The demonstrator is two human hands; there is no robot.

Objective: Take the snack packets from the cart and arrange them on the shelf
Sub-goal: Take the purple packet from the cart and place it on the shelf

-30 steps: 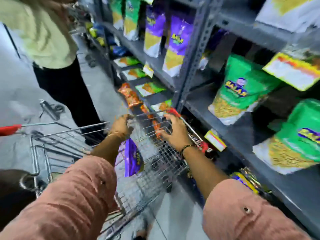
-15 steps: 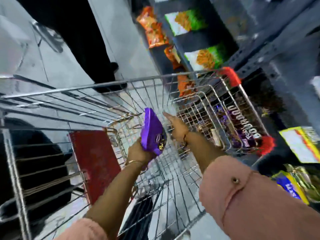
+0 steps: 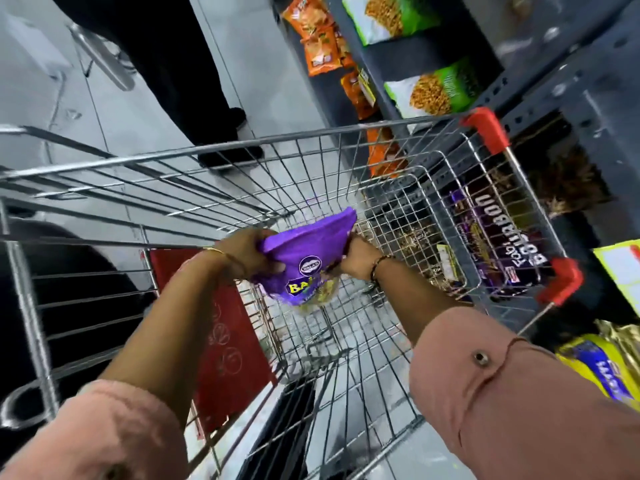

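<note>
Left hand (image 3: 246, 252) and right hand (image 3: 356, 256) grip 1 purple packet's (image 3: 306, 252) edges above the cart's (image 3: 311, 140) open basket.

The wire cart (image 3: 242, 152) stands on the grey floor (image 3: 114, 109). The dark shelf (image 3: 426, 46) carries green packets (image 3: 440, 90) and orange packets (image 3: 320, 51).
</note>
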